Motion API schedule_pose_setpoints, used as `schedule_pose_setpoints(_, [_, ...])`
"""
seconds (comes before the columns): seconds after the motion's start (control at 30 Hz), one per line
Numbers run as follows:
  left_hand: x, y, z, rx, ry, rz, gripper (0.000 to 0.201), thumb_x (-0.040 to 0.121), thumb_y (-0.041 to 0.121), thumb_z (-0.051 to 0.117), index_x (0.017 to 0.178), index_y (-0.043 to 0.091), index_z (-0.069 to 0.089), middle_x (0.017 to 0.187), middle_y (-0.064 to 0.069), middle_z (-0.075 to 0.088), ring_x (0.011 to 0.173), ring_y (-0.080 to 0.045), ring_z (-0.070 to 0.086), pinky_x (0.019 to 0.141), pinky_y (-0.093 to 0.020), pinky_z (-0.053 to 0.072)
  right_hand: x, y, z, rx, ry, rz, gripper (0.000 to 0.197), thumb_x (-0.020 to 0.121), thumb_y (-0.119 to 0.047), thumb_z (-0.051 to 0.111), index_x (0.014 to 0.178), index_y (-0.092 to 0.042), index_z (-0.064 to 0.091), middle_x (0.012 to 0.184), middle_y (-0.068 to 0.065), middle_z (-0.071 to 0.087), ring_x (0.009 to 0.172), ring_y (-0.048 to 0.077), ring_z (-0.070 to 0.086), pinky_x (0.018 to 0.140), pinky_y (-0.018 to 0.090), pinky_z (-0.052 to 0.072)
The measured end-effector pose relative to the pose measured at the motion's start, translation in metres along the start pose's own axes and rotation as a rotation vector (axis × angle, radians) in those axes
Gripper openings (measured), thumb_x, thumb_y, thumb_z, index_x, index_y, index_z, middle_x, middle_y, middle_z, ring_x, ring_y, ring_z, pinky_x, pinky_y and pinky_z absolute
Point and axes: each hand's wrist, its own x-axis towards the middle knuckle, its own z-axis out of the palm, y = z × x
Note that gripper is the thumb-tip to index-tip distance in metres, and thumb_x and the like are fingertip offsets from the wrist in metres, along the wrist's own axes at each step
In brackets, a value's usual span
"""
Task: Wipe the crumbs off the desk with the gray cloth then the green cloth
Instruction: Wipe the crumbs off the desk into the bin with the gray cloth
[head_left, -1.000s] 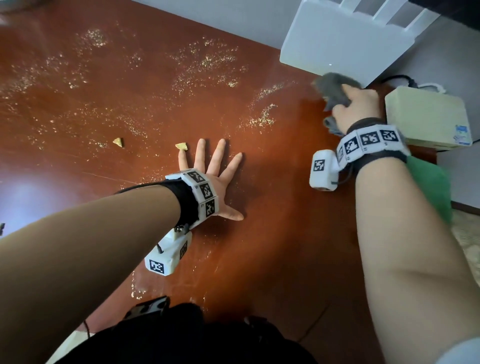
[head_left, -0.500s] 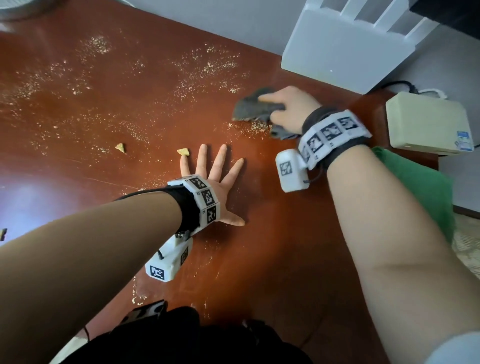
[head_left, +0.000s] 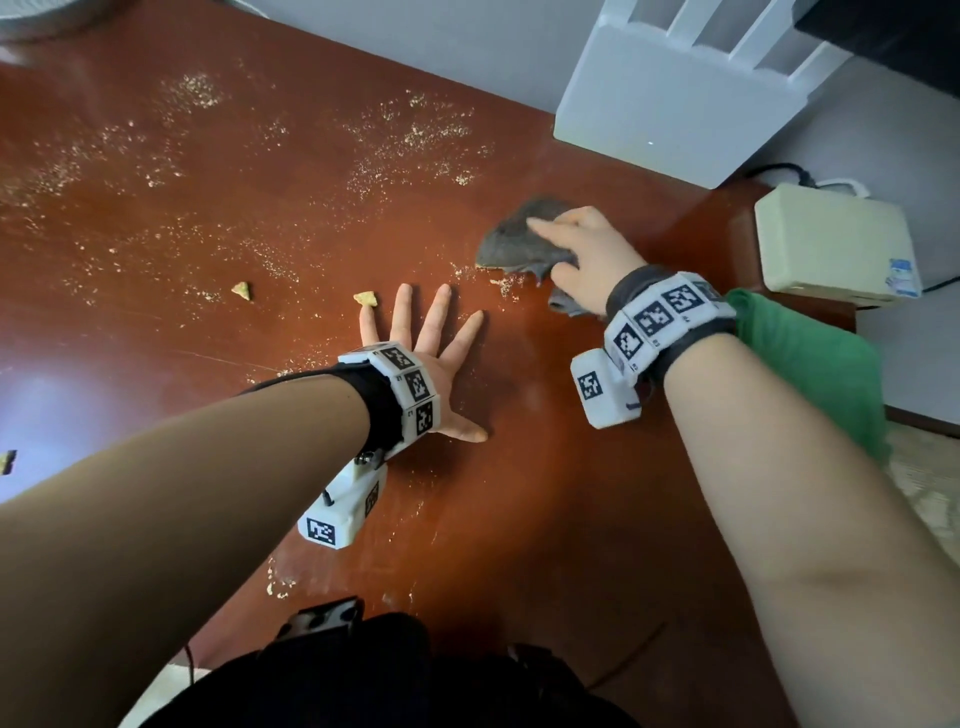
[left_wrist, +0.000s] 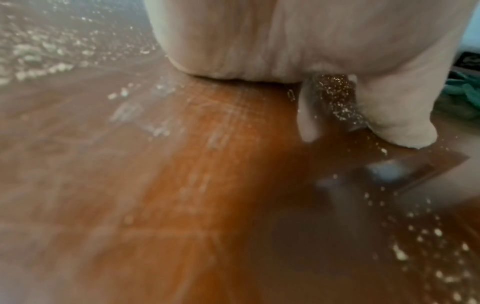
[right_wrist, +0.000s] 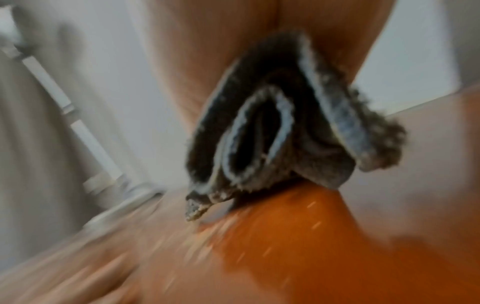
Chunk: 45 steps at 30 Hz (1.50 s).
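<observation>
My right hand grips the bunched gray cloth and holds it down on the red-brown desk, a little beyond my left hand. In the blurred right wrist view the folded gray cloth sticks out from under the palm, touching the wood. My left hand lies flat with its fingers spread. Fine crumbs are strewn over the far and left parts of the desk, with two bigger yellow pieces near my left fingertips. The green cloth lies at the right edge, partly behind my right forearm.
A white ribbed device stands at the back right by the wall. A beige box with cables sits right of it. More crumbs lie near the front edge. The desk's right edge runs just past the green cloth.
My right hand carried the gray cloth from beside the white device leftward and down onto the desk, near the crumbs ahead of my left hand. The left hand stayed flat.
</observation>
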Motion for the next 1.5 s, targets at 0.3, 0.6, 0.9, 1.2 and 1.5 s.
schedule_pose_setpoints(0.3, [-0.006,-0.001,0.000,0.015,0.030,0.028,0.119,0.062,0.086,0.047,0.138,0.038,-0.032,0.146,-0.001,-0.040,0.136,-0.038,-0.030,0.107,-0.066,-0.010,-0.031,0.009,0.022,-0.006,0.106,0.445,0.066,0.088,-0.007,0.051,0.143,-0.032,0.027,0.142,0.003,0.021,0.116,0.034,0.032,0.096,0.038,0.044])
schedule_pose_setpoints(0.6, [-0.033,-0.074,0.014,0.011,0.179,0.025,0.105,0.079,0.067,0.050,0.134,0.040,-0.036,0.142,-0.003,-0.045,0.136,-0.027,-0.033,0.112,-0.045,-0.013,-0.041,-0.019,0.021,0.263,0.266,0.210,0.053,0.091,-0.003,0.044,0.140,-0.022,0.040,0.148,0.006,0.020,0.129,0.027,0.036,0.108,0.024,0.030])
schedule_pose_setpoints(0.9, [-0.011,-0.123,0.013,-0.208,0.181,-0.277,0.118,0.057,0.092,0.034,0.141,0.037,-0.027,0.152,-0.001,-0.031,0.141,-0.030,-0.023,0.114,-0.053,-0.008,-0.011,-0.022,0.018,-0.118,-0.018,0.418,0.069,0.089,-0.014,0.048,0.147,-0.034,0.016,0.158,0.001,0.000,0.131,0.039,0.026,0.106,0.041,0.033])
schedule_pose_setpoints(1.2, [0.007,-0.118,-0.006,-0.128,0.095,-0.219,0.130,0.049,0.093,0.043,0.138,0.036,-0.033,0.149,-0.002,-0.036,0.139,-0.037,-0.023,0.111,-0.063,-0.002,-0.021,-0.028,0.009,0.039,0.075,0.154,0.060,0.092,-0.006,0.036,0.147,-0.027,0.026,0.157,-0.003,0.016,0.137,0.031,0.025,0.112,0.037,0.025])
schedule_pose_setpoints(1.5, [0.011,-0.121,-0.005,-0.128,0.071,-0.210,0.130,0.051,0.090,0.048,0.138,0.037,-0.033,0.148,-0.001,-0.037,0.139,-0.037,-0.025,0.110,-0.063,-0.002,0.025,0.021,-0.011,-0.160,0.066,0.526,0.065,0.088,-0.010,0.051,0.146,-0.024,0.026,0.155,0.005,0.016,0.132,0.038,0.031,0.106,0.041,0.031])
